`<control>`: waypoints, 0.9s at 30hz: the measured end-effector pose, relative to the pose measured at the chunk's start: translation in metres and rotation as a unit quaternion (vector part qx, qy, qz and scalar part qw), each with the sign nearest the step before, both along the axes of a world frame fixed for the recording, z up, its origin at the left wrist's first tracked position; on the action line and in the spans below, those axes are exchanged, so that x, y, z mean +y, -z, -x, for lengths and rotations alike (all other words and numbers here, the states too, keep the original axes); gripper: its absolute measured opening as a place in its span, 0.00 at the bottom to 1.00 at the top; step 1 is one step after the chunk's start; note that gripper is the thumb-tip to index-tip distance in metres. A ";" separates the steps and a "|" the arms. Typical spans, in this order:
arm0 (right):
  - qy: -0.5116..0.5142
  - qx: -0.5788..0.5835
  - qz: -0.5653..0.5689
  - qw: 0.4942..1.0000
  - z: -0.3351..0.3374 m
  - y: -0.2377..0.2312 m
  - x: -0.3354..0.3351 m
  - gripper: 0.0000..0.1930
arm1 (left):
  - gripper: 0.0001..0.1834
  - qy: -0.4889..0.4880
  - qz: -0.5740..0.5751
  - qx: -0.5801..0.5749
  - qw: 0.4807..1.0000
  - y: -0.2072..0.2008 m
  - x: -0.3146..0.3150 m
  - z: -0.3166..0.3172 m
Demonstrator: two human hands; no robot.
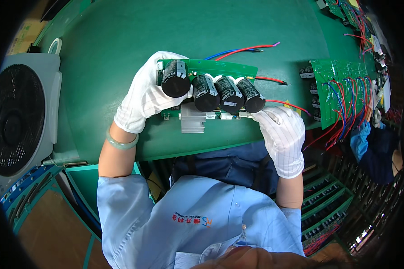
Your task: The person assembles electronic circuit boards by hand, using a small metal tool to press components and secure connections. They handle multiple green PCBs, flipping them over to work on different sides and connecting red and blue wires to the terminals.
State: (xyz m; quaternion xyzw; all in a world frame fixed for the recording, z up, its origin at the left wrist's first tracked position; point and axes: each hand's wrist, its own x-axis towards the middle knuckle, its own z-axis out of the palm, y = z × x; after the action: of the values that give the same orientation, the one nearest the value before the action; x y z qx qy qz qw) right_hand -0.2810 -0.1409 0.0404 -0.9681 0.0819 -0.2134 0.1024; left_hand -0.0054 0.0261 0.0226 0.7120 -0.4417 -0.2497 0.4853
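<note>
The left grip pinches one end of the green board and the right grip pinches the other, likely so it stays steady. Four fat black cans sit between them.

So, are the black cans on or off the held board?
On: four black cans jut from the green board between left hand and right hand.

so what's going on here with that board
A person in white gloves has a green circuit board up over the green table. The left hand grips its left end; the right hand is at its lower right edge. Four black cylinders face the wearer, and another wired board sits off to the right.
</note>
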 end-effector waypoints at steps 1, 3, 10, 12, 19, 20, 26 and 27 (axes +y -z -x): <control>-0.004 0.003 -0.005 1.000 -0.001 0.000 0.000 0.20 | 0.31 0.004 0.003 -0.014 1.000 0.000 0.000 0.000; -0.012 0.025 -0.015 1.000 0.001 -0.001 -0.002 0.20 | 0.31 0.012 0.008 -0.029 0.999 0.000 0.001 -0.001; 0.002 0.016 0.000 1.000 0.000 -0.006 0.001 0.19 | 0.30 0.019 0.026 -0.005 0.999 -0.001 0.002 -0.001; 0.003 0.017 0.014 1.000 0.000 -0.006 0.002 0.19 | 0.30 0.018 0.026 -0.009 0.999 -0.001 0.003 0.000; 0.004 0.031 0.037 0.999 0.002 -0.008 0.002 0.19 | 0.29 0.012 0.015 -0.007 1.000 -0.002 0.001 0.001; 0.007 0.029 0.039 0.999 0.002 -0.008 0.003 0.19 | 0.29 0.010 0.010 -0.009 1.000 -0.003 0.001 0.001; 0.012 0.024 0.026 0.999 0.004 -0.004 0.004 0.21 | 0.29 0.008 0.006 -0.032 0.999 -0.001 0.002 -0.001; 0.012 0.022 0.028 0.999 0.004 -0.003 0.004 0.22 | 0.29 0.006 0.008 -0.023 1.000 0.000 0.001 -0.001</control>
State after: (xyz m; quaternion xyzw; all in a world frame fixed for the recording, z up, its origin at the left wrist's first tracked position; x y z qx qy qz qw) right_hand -0.2854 -0.1368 0.0435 -0.9740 0.0901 -0.1954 0.0711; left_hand -0.0047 0.0271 0.0231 0.7110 -0.4592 -0.2329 0.4790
